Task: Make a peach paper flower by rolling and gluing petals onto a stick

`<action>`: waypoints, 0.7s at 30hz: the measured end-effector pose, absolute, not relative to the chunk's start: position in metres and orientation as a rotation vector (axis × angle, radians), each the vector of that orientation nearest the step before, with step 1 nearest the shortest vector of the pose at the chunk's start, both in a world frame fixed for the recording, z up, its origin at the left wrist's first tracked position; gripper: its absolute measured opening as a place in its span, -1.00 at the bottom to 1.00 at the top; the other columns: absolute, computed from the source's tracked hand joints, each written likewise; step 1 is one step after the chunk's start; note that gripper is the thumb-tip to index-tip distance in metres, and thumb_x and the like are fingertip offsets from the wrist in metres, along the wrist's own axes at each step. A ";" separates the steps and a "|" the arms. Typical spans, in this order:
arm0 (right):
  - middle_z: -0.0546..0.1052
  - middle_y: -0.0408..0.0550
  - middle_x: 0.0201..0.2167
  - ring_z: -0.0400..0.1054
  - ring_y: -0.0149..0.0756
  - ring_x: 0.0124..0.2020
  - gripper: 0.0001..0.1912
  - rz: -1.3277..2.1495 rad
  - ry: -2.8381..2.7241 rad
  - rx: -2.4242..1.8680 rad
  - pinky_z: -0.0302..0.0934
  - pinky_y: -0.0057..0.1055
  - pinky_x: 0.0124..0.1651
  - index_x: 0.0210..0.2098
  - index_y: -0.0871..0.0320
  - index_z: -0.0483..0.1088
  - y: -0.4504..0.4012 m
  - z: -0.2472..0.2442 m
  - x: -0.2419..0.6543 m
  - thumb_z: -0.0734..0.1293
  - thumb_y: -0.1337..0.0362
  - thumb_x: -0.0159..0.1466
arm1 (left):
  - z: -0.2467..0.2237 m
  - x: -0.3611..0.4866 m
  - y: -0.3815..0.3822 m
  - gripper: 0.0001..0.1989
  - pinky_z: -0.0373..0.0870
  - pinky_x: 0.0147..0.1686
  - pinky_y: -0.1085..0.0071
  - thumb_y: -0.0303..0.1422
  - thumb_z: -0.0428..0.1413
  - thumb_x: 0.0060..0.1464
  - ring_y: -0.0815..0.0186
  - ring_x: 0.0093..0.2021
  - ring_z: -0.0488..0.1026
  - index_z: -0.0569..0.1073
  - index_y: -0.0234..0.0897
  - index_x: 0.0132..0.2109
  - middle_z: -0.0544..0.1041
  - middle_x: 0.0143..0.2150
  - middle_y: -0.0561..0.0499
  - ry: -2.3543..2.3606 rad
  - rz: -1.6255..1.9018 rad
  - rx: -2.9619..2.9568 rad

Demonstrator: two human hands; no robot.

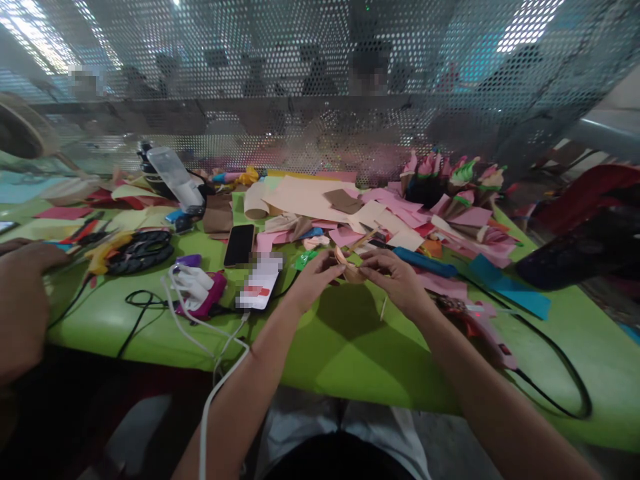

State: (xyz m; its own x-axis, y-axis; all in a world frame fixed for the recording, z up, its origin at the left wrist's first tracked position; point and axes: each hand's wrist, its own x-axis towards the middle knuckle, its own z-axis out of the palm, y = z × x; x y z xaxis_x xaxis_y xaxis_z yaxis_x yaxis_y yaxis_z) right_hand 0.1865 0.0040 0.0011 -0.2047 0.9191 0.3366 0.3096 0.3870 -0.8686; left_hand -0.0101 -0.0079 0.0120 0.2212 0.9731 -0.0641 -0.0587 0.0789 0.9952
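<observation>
Over the green table [350, 360], my left hand [320, 277] and my right hand [393, 273] meet at a small piece of peach craft paper [354, 272]. Both hands are closed on it, thumbs and fingertips pinching its two sides. The paper looks curved or folded; its exact shape is partly hidden by my fingers. A thin stick [383, 309] shows just below my right hand. Close to my left hand lies a small green wrapped item [305, 259]. Beyond my right hand is a blue roll-like piece [425, 261].
A pink glue gun [493, 337] with a black cable lies at right. Left are a phone [260, 283], a dark phone [239, 245], a magenta power strip [207, 300] and a yellow glue gun [107, 253]. Paper sheets [310, 197] and paper flowers [465, 172] lie behind. Another person's hand [25, 287] is far left.
</observation>
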 end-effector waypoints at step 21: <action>0.55 0.04 -0.11 0.39 -0.05 0.00 -0.73 0.799 -1.769 -1.059 0.23 -0.08 0.05 -0.45 0.06 0.52 0.002 0.001 0.183 0.41 0.01 0.21 | 0.014 -0.011 -0.009 -0.70 0.36 -0.26 0.42 -0.25 0.20 0.04 0.28 -0.13 0.46 0.46 -0.24 -0.08 0.55 -0.11 -0.05 1.017 1.016 1.203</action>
State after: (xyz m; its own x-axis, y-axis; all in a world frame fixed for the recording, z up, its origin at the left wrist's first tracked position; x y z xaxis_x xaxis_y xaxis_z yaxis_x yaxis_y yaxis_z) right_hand 0.1832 0.0017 0.0009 -0.2314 0.9017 0.3652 0.3221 0.4252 -0.8459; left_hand -0.0110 -0.0088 0.0138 0.2364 0.9694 -0.0661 -0.0648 0.0836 0.9944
